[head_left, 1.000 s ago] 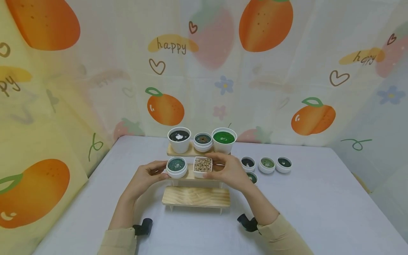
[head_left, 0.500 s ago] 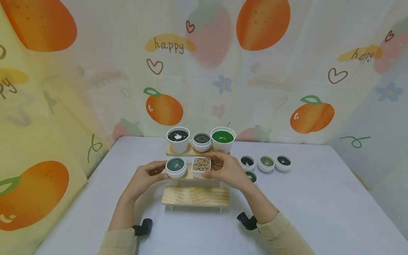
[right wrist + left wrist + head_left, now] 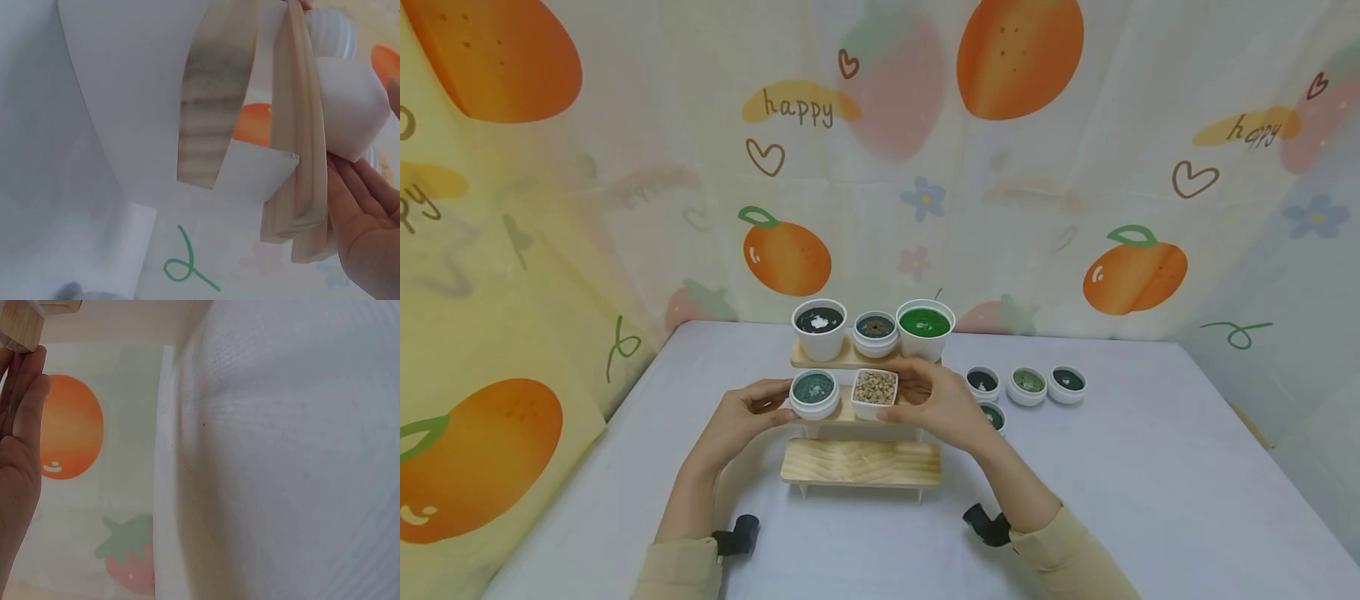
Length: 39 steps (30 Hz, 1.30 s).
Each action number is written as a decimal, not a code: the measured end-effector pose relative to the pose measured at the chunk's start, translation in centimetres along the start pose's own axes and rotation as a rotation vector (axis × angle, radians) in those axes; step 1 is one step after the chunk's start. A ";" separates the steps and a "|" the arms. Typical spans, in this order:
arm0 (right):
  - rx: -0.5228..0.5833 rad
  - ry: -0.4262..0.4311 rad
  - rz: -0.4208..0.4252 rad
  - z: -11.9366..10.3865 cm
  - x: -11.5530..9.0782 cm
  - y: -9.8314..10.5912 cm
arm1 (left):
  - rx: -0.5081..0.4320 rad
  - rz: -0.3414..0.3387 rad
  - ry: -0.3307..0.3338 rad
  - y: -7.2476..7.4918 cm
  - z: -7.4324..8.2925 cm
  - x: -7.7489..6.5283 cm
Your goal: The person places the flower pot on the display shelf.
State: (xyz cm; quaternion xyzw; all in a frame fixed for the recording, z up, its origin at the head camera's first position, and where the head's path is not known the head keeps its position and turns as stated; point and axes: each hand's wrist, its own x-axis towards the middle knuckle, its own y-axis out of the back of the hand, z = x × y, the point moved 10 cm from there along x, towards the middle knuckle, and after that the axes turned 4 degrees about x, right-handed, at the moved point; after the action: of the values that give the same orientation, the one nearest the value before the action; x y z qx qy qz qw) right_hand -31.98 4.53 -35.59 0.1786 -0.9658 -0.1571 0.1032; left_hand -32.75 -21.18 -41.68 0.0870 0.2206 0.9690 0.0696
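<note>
In the head view, my left hand (image 3: 741,421) holds a small round white pot (image 3: 814,408) with a teal speckled top, thumb and forefinger at its left side. The left wrist view has its fingers (image 3: 28,403) reaching the end of a wooden shelf. My right hand (image 3: 942,404) pinches a square white pot (image 3: 875,392) filled with beige pebbles, thumb in front and forefinger behind. Both pots are on the middle shelf (image 3: 845,414) of a wooden tiered stand. The right wrist view shows the square pot (image 3: 350,106) from the side against the shelf (image 3: 309,125).
On the top shelf (image 3: 835,362) are a black-topped cup (image 3: 820,342), a low brown-centred pot (image 3: 876,342) and a green-topped cup (image 3: 927,343). The bottom shelf (image 3: 861,463) lies nearest me. Several small pots (image 3: 1027,392) stand on the white table (image 3: 1150,467) to the right.
The head view has shifted very slightly. Both hands stay on their pots, nearly still; the right wrist has moved slightly toward me and to the right.
</note>
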 end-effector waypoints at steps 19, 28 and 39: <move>0.020 0.045 0.032 1.4 -1.8 4.5 | -0.003 0.009 -0.021 0.1 0.0 0.0; -0.034 0.003 0.047 2.8 -2.2 6.3 | 0.006 0.007 -0.008 0.1 -0.2 0.0; -0.051 -0.016 0.077 5.2 -2.9 9.1 | 0.007 0.009 -0.004 0.0 -0.4 0.1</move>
State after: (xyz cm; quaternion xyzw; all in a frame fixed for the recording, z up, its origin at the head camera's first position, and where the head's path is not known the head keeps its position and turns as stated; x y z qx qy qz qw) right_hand -33.49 15.09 -37.71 0.1373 -0.9684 -0.1792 0.1058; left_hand -32.96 -21.37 -42.02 0.0903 0.2235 0.9683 0.0656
